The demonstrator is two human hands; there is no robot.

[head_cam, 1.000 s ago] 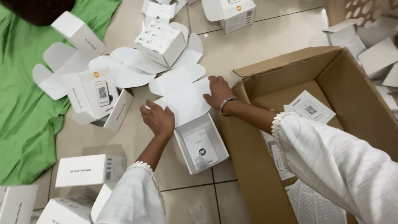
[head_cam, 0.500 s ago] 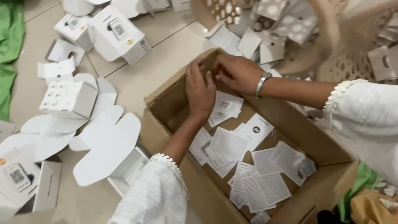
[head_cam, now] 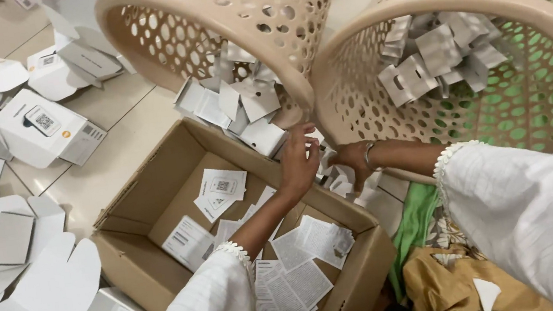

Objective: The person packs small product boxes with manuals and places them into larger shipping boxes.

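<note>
Change: both hands have left the carton [head_cam: 154,191] of leaflets and now reach the spilled inserts [head_cam: 243,110].
Left hand [head_cam: 300,163]: fingers curled over an insert at the left basket [head_cam: 203,17] mouth.
Right hand [head_cam: 351,164]: low among inserts (grip hidden, cannot tell).

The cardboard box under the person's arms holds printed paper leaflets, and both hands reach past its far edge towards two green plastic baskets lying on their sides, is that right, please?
Not quite: the head view shows the two baskets are beige, not green. The cardboard box does hold printed leaflets, and the left hand and right hand reach past its far edge.
</note>
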